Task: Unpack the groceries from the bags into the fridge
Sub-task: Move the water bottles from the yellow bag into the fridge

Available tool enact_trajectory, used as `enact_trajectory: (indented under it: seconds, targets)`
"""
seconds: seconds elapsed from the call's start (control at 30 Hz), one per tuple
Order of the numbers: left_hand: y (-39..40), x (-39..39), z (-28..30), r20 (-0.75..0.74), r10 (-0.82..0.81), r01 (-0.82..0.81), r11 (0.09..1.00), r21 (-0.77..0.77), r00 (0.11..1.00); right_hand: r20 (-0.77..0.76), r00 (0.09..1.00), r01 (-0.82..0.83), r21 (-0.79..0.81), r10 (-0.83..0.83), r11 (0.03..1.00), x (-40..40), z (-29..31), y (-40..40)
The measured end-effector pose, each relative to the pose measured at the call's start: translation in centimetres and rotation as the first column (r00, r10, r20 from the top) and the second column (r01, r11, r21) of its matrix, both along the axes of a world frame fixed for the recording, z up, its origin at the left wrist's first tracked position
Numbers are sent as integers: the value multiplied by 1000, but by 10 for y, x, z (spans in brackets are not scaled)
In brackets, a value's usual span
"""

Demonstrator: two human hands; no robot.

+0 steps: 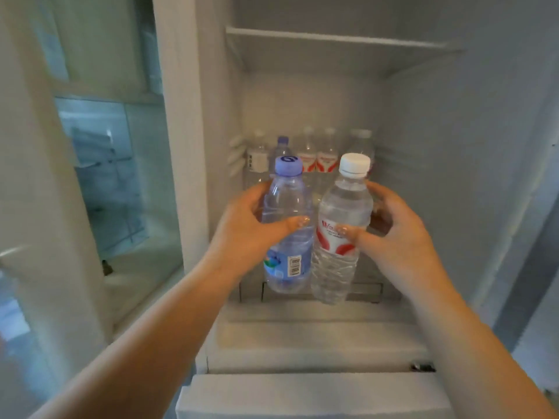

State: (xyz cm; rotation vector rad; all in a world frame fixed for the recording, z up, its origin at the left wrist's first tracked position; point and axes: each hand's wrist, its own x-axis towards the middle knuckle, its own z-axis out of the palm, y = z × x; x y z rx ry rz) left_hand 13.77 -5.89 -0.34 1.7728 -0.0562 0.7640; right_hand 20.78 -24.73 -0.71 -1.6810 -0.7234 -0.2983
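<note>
Bottles [287,225] [341,228] upright in both hands [242,234] [396,234], caps up.

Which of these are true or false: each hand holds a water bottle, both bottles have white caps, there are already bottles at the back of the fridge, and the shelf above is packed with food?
1. Each hand holds a bottle. True: the left hand grips the blue-capped bottle, the right hand grips the white-capped bottle.
2. Both caps are white. False: one is blue.
3. Bottles already stand at the back. True: a row of bottles.
4. The upper shelf is packed. False: nothing shows on it.
</note>
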Motion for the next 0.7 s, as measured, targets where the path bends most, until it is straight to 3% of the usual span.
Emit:
enact_trajectory:
  seconds: [0.3,0.7]
  targets:
    - [-1,122,42,92,-6,5,1000,7,996,19,1000,17,20,-18,1000,114,41,3]
    - [25,207,23,71,160,-160,987,-1,985,-80,992,-102,8,102,995,208,29,47]
